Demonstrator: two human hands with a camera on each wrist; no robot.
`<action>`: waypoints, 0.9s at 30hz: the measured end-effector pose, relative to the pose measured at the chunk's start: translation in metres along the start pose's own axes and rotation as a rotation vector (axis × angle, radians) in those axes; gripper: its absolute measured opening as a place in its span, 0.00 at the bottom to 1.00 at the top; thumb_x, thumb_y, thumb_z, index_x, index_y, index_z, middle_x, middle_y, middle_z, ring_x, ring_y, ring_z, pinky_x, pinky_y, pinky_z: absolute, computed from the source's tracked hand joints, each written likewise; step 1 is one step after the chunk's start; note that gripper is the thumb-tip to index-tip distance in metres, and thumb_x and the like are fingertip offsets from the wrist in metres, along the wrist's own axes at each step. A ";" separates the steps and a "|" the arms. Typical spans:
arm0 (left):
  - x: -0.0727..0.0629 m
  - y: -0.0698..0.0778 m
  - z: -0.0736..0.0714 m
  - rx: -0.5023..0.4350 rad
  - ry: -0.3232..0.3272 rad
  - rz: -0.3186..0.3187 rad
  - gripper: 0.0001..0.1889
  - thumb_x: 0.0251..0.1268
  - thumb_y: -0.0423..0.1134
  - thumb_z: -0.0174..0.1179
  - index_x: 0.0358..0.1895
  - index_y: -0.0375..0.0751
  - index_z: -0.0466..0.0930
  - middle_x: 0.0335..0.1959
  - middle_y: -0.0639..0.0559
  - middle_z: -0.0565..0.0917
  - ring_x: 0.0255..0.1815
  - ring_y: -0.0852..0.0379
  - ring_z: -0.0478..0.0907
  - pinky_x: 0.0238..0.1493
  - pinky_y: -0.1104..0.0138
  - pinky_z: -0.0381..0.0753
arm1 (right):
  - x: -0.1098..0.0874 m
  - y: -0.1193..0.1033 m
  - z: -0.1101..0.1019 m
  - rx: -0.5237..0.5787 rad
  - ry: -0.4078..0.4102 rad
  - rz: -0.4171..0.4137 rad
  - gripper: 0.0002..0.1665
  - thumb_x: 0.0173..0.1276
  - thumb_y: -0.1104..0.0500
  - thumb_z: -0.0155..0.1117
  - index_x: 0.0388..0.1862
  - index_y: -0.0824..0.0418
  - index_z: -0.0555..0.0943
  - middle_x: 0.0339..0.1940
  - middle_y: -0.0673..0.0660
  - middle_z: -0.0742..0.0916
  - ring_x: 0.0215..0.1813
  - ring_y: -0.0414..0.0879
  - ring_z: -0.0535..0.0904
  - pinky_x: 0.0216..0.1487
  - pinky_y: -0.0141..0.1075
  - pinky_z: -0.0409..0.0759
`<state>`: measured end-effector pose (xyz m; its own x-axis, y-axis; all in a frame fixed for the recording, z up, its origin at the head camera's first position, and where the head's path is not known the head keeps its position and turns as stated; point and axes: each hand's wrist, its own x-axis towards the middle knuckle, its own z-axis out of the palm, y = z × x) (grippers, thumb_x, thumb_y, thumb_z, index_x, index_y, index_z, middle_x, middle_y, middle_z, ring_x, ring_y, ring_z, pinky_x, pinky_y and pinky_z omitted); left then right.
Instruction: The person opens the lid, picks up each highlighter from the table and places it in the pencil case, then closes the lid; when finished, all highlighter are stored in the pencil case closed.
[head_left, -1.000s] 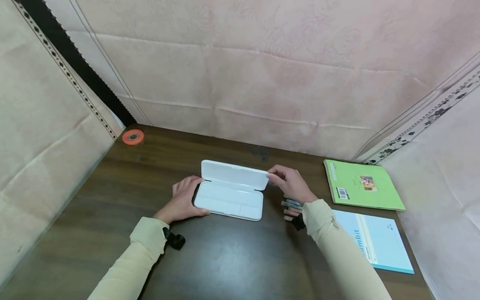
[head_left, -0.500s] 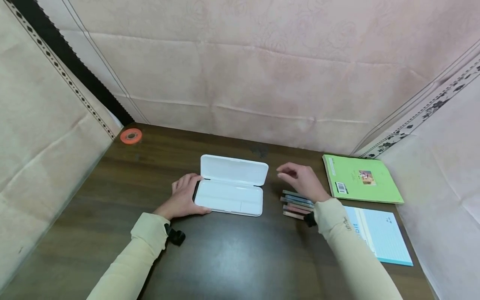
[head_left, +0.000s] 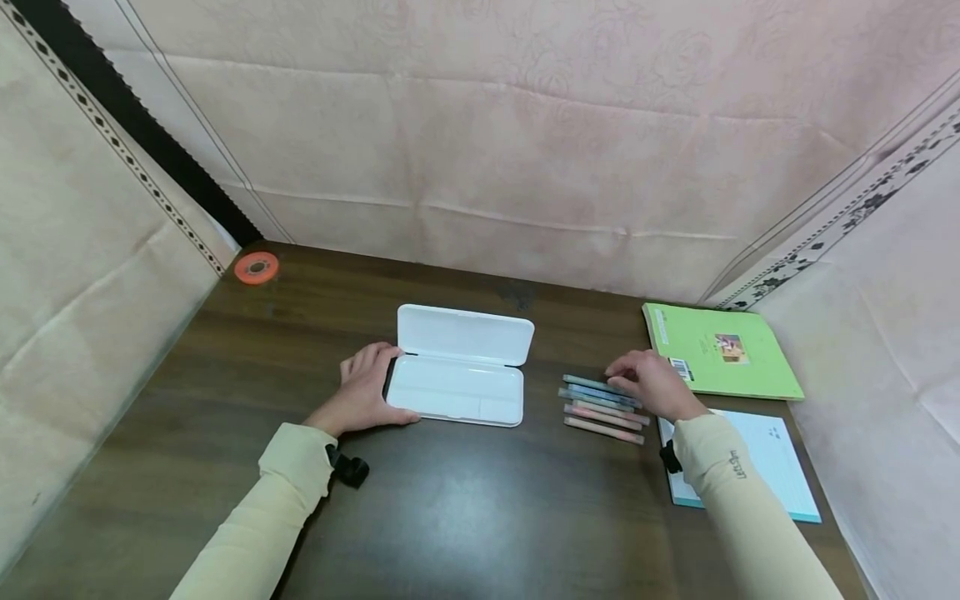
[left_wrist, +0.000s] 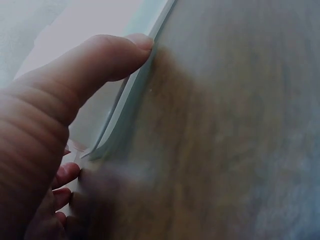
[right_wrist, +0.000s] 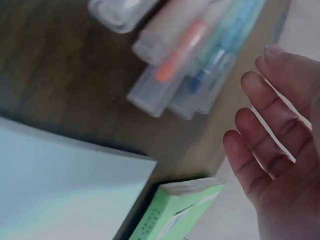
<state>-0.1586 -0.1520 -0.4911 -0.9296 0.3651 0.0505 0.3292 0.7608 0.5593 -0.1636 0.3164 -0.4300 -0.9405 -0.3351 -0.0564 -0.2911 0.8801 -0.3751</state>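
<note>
A white pencil case (head_left: pixel 453 389) lies opened out on the dark wooden table, its lid raised at the back and its tray bare. My left hand (head_left: pixel 365 392) holds the case's left end, the thumb on the front edge and the fingers round the back corner. In the left wrist view the thumb (left_wrist: pixel 110 57) presses on the case's rim. Right of the case lie several capped pens (head_left: pixel 600 408) side by side, in green, blue and pink tones. My right hand (head_left: pixel 656 385) is over their far right ends, fingers loosely bent; in the right wrist view nothing sits between its fingers.
A green book (head_left: pixel 723 350) lies at the back right, with a light blue notebook (head_left: pixel 765 458) in front of it, partly under the right forearm. An orange-red tape roll (head_left: pixel 257 267) sits at the far left corner. Pale cloth walls (head_left: pixel 480 150) enclose the table.
My right hand has let go of the case's lid and moved right and down to the pens. The lid stays up. My left hand keeps its hold on the case.
</note>
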 end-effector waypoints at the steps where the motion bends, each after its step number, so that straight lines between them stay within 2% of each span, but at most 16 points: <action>1: 0.000 0.000 0.000 -0.003 0.001 0.000 0.52 0.37 0.61 0.76 0.66 0.39 0.62 0.65 0.37 0.63 0.65 0.41 0.58 0.58 0.44 0.53 | 0.000 0.002 0.002 -0.010 -0.001 0.001 0.06 0.67 0.61 0.67 0.41 0.60 0.87 0.39 0.55 0.88 0.42 0.48 0.80 0.47 0.49 0.78; 7: -0.001 0.000 0.000 0.001 0.013 0.007 0.53 0.37 0.62 0.76 0.66 0.39 0.63 0.65 0.36 0.63 0.66 0.40 0.58 0.58 0.44 0.53 | 0.003 0.006 0.007 -0.060 -0.022 -0.016 0.04 0.65 0.61 0.69 0.37 0.57 0.88 0.35 0.51 0.87 0.42 0.48 0.79 0.48 0.50 0.77; 14: -0.002 -0.001 0.002 0.008 0.016 0.008 0.52 0.37 0.62 0.76 0.66 0.39 0.63 0.65 0.37 0.63 0.66 0.40 0.58 0.58 0.45 0.53 | 0.004 0.008 0.009 -0.062 -0.042 -0.025 0.03 0.66 0.61 0.68 0.37 0.57 0.87 0.34 0.51 0.87 0.40 0.47 0.78 0.46 0.48 0.76; 23: -0.002 -0.001 0.002 0.018 0.013 0.011 0.53 0.37 0.63 0.76 0.67 0.40 0.62 0.66 0.37 0.63 0.66 0.41 0.58 0.58 0.45 0.53 | 0.005 0.005 0.011 -0.083 0.006 -0.080 0.04 0.66 0.59 0.68 0.35 0.59 0.87 0.31 0.49 0.86 0.38 0.45 0.77 0.43 0.46 0.76; 27: -0.003 -0.002 0.002 0.023 0.012 0.005 0.53 0.37 0.63 0.76 0.67 0.40 0.62 0.66 0.37 0.62 0.67 0.41 0.58 0.58 0.45 0.53 | 0.008 -0.009 0.003 -0.090 0.033 -0.102 0.03 0.67 0.59 0.67 0.37 0.57 0.86 0.34 0.50 0.86 0.40 0.45 0.77 0.43 0.44 0.76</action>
<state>-0.1563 -0.1528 -0.4940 -0.9298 0.3625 0.0635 0.3375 0.7712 0.5398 -0.1682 0.3049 -0.4296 -0.9100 -0.4144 0.0090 -0.3986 0.8691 -0.2930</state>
